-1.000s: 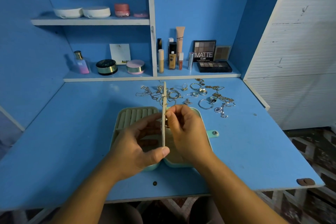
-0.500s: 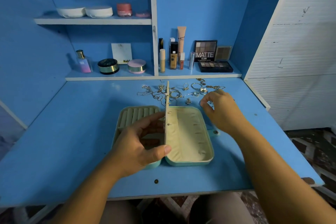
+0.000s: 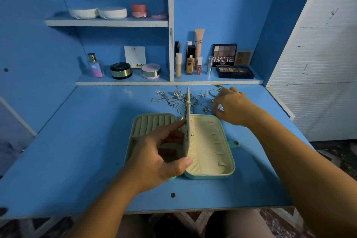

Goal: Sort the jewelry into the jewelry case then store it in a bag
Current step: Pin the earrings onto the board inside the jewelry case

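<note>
A mint-green jewelry case (image 3: 212,170) lies open on the blue desk, with cream lining and ring rolls in its left half. My left hand (image 3: 156,158) holds the case's cream middle flap (image 3: 187,133) upright, thumb at its near edge and fingers behind it. Loose jewelry (image 3: 173,99), chains and rings, is spread on the desk behind the case. My right hand (image 3: 230,107) is over the right part of that pile, fingers curled, and a small silvery ring shows between thumb and fingers. The jewelry under this hand is hidden.
The blue desk (image 3: 77,150) has a shelf at the back with cosmetics: a perfume bottle (image 3: 94,65), compacts, tubes and an eyeshadow palette (image 3: 234,71). A white slatted panel (image 3: 318,63) stands at the right. The case's snap tab (image 3: 234,143) sticks out to the right.
My right hand left the middle flap and moved back and right to the jewelry pile, where its fingers closed round a small ring. My left hand kept the flap upright.
</note>
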### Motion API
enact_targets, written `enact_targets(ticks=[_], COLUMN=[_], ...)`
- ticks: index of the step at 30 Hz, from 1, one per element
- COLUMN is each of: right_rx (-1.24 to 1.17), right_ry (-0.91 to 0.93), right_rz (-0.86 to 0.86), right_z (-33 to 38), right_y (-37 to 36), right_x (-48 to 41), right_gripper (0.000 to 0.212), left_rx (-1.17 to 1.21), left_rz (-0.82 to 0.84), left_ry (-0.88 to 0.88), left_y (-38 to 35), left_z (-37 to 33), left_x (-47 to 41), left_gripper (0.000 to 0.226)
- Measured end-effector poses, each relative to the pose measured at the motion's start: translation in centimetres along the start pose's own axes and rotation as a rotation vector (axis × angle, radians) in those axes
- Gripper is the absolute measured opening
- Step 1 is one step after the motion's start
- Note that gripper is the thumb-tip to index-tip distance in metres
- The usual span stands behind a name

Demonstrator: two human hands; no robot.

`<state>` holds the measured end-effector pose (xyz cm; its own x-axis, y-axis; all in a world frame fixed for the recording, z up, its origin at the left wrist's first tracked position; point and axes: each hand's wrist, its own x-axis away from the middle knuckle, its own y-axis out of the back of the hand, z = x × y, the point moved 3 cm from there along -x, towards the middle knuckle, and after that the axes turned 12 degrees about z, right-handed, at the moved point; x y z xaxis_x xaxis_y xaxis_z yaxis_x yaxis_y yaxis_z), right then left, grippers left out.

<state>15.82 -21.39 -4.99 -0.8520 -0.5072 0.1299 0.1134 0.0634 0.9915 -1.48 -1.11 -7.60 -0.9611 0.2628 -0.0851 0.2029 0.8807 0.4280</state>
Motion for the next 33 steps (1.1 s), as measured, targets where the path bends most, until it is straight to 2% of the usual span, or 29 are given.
enact_targets(ticks=[4,11,24,33], right_rx=[-0.136,-0.19,-0.14,-0.15], right_ry=[-0.033,-0.059,-0.233,-0.252], right_rz=[-0.044,0.04,0.052,0.024], right_z=[-0.8,0.8,1.5,1.6], right_y=[0.8,0.3,-0.5,0.0], right_x=[-1.3,-3.9,-5.7,-5.7], right_gripper=[0.021,0.026,0.034,0.038], left_rx=[-0.01,-0.01,-0.004,-0.018], left_rz=[-0.004,-0.007,0.017,0.016], left_ry=[-0.012,-0.033,-0.046,-0.04], left_y=[0.0,0.0,0.1,0.1], left_z=[-0.3,-0.6,-0.5,-0.3], left_x=[0.0,0.1,0.0,0.0], left_gripper=[0.077,0.076,0.075,0.076])
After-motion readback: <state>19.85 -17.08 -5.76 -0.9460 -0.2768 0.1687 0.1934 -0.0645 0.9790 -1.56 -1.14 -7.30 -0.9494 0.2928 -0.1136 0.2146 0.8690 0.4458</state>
